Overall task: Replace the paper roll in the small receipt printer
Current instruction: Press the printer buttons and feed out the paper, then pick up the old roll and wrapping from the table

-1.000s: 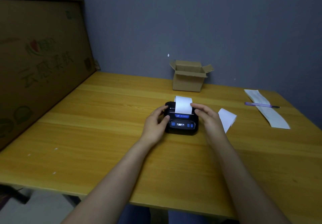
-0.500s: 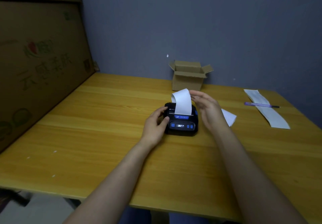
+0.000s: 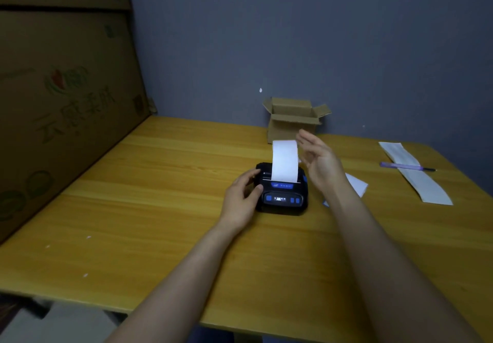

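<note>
A small black receipt printer (image 3: 282, 198) with blue buttons and a lit display sits mid-table. A white paper strip (image 3: 285, 161) stands upright out of its top slot. My left hand (image 3: 244, 196) grips the printer's left side, thumb on its front corner. My right hand (image 3: 318, 158) hovers just right of the strip, raised above the printer, fingers spread, its fingertips close to the strip's top right edge. Whether they touch the paper is unclear.
An open small cardboard box (image 3: 293, 121) stands behind the printer by the wall. A torn white paper piece (image 3: 356, 184) lies right of the printer. A long paper strip (image 3: 416, 174) with a purple pen (image 3: 405, 167) across it lies far right. Large cardboard (image 3: 61, 102) leans at left.
The paper strip has grown longer and now stands straight up. My right hand rose from the printer's top to beside the strip's upper end. My left hand stayed on the printer.
</note>
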